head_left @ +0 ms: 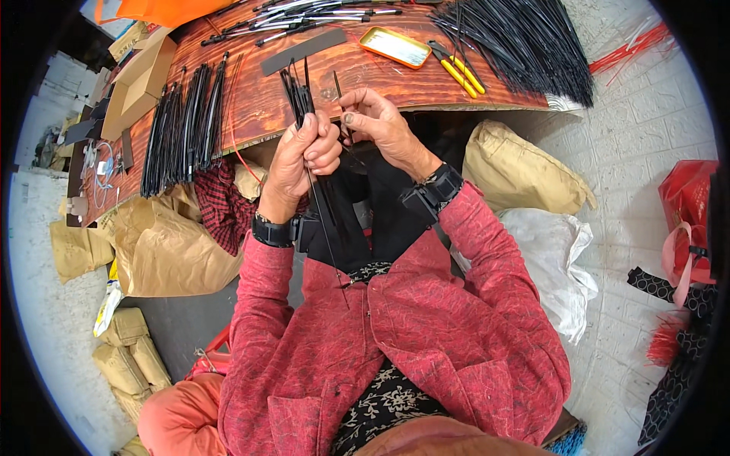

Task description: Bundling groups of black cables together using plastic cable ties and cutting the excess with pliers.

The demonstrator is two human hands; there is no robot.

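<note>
The left hand (304,156) is clamped around a bundle of black ties (298,95) standing near-to-far, tips toward the table (304,76), while the right hand (380,125), just right of it, pinches one tie (338,85) between fingertips.

yellow tin (395,47), yellow-handled pliers (458,71), cardboard box (141,76)

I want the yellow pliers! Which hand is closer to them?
Right. The right hand is just below-left of the pliers; the left hand, gripping black ties, is farther left.
</note>
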